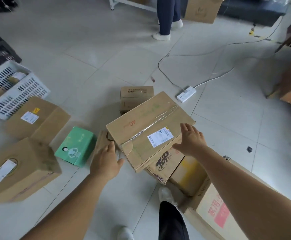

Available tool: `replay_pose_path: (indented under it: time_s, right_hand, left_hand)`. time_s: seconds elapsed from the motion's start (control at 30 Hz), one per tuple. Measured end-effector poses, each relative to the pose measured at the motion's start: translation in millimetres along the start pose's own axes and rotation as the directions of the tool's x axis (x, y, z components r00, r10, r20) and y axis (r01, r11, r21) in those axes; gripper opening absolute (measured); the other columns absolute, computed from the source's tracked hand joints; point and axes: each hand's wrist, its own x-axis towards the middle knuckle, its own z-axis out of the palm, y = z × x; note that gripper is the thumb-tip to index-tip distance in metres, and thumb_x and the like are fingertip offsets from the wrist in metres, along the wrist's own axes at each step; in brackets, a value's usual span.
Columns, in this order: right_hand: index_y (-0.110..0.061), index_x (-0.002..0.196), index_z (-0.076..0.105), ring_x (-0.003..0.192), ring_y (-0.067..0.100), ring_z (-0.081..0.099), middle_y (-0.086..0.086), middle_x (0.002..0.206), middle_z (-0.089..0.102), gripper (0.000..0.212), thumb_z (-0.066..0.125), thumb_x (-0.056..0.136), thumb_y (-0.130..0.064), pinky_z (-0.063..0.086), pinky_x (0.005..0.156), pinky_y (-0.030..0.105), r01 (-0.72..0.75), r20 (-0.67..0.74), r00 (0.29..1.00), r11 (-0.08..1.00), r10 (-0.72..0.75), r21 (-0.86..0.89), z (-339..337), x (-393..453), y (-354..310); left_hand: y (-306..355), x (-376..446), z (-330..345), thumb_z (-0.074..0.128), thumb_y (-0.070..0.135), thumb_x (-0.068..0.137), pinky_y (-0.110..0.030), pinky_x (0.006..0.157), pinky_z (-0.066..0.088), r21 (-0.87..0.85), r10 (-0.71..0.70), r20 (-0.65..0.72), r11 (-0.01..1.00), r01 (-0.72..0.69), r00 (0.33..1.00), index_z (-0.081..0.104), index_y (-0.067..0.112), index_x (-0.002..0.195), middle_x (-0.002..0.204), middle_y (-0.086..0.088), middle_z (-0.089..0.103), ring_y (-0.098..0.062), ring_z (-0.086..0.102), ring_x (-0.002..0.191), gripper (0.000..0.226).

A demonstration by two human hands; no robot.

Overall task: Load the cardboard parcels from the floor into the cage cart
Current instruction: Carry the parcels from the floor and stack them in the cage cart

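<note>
both arms reached forward, the left hand [106, 161] and right hand [190, 139] flat with fingers spread. the taped parcel [150, 130] lay tilted on other boxes [165, 166], at the left hand's two o'clock and partly under the right hand.

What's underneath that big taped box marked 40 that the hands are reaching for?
The taped box rests tilted on other cartons: a printed carton shows beneath its near edge, and a small brown box sits behind. Whatever lies under its middle is covered.
</note>
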Motion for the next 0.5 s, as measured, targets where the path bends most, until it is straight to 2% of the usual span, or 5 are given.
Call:
replay_pose_path:
  time_s: [0.1,0.23,0.4,0.5]
  right_hand:
    - [-0.015,0.156,0.006,0.149,0.026,0.012,0.003,0.161,0.015,0.097,0.065,0.086,-0.048,0.016,0.118,0.041,0.011,0.054,0.998,1.000,-0.010,-0.024,1.3,55.8,17.2]
    - [-0.014,0.156,0.004,0.149,0.026,0.012,0.004,0.163,0.011,0.099,0.065,0.086,-0.048,0.017,0.118,0.042,0.021,0.120,0.993,0.998,-0.014,-0.059,7.9,131.3,41.7]
    - [-0.013,0.156,0.005,0.148,0.028,0.016,0.006,0.162,0.013,0.102,0.068,0.084,-0.049,0.021,0.117,0.045,0.015,0.176,0.984,0.998,-0.005,-0.057,36.1,213.2,65.1]
    - [-0.010,0.154,0.009,0.146,0.030,0.021,0.006,0.161,0.015,0.101,0.070,0.083,-0.047,0.025,0.114,0.046,0.020,0.188,0.982,0.998,-0.009,-0.059,56.5,251.3,73.3]
  left_hand:
    - [10.7,35.9,13.6,0.052,0.044,0.094,-0.038,0.101,0.040,-0.042,-0.090,0.016,0.995,0.091,0.996,0.023,0.005,0.149,0.148,-0.010,0.041,-0.028,0.043,0.131,0.073]
    - [22.5,86.5,41.5,0.055,0.043,0.092,-0.041,0.103,0.039,-0.161,-0.246,0.102,0.952,0.261,0.964,0.011,0.006,0.153,0.152,-0.012,0.033,-0.030,0.041,0.134,0.084]
    - [27.3,141.5,80.6,0.064,0.039,0.086,-0.044,0.095,0.047,-0.266,-0.339,0.124,0.894,0.360,0.933,0.012,0.010,0.152,0.139,-0.012,0.048,-0.032,0.053,0.119,0.089]
    - [22.3,168.3,108.1,0.066,0.042,0.083,-0.045,0.092,0.049,-0.314,-0.397,0.172,0.845,0.432,0.901,0.013,0.009,0.151,0.135,-0.013,0.051,-0.032,0.054,0.117,0.092]
